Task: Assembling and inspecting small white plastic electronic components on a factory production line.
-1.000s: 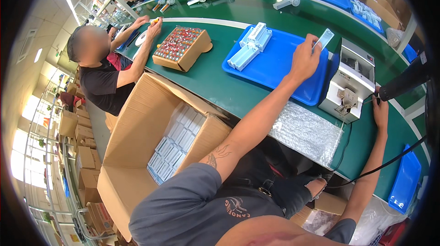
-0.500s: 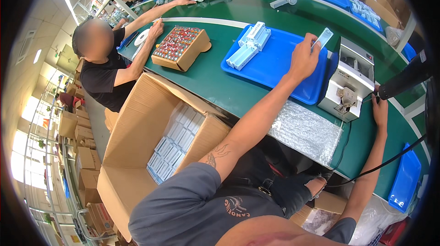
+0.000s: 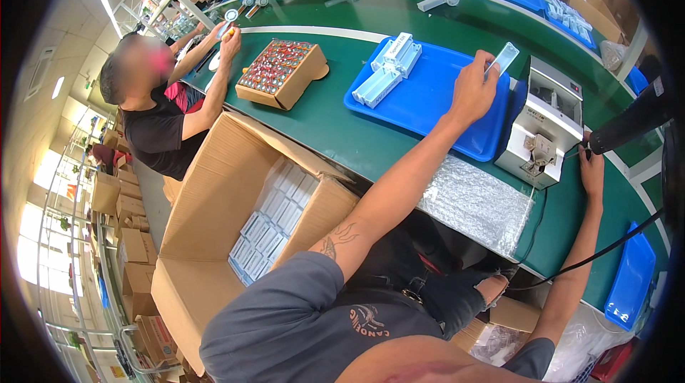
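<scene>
My left hand (image 3: 474, 92) pinches a pale blue, see-through rectangular plastic piece (image 3: 506, 59) above the right part of a blue tray (image 3: 435, 108). Several pale blue plastic pieces (image 3: 389, 69) lie in the tray's left part. Just right of the tray stands a boxy grey-white bench machine (image 3: 542, 122) with a metal fixture on its front. At the machine's right side is my right hand (image 3: 591, 169), its fingers closed around something dark, partly hidden by a black cylindrical object (image 3: 628, 126) in the foreground.
Left of me an open carton (image 3: 203, 197) holds rows of pale blue pieces. A smaller box (image 3: 278, 76) of red-and-silver parts sits on the green bench near a co-worker (image 3: 153, 97). Bubble wrap (image 3: 474, 204) covers the bench edge; another blue tray (image 3: 631, 276) lies far right.
My hands and the pale blue piece have hardly moved. The co-worker has drawn their hands back from the belt and now holds up a small round-headed piece.
</scene>
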{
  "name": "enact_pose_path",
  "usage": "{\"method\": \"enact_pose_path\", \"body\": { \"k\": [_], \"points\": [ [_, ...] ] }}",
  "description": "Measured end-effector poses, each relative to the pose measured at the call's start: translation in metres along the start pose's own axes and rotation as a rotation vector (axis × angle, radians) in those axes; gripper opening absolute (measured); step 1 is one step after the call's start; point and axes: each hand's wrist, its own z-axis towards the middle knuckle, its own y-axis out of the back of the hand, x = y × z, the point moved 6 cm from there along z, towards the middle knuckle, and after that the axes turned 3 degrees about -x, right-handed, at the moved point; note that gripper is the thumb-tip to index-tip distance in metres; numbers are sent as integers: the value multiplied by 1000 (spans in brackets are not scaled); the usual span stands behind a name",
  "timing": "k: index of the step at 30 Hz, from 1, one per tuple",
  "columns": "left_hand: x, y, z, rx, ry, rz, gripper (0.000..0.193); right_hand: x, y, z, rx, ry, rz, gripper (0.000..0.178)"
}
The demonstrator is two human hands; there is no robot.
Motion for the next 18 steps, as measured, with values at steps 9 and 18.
{"method": "enact_pose_path", "body": {
  "k": [9,18],
  "points": [
    [0,0,1,-18,-18,8,23,-1,0,1,-17,5,23,35],
    [-1,1,-1,-12,-17,12,23,-1,0,0,-8,-16,1,37]
  ]
}}
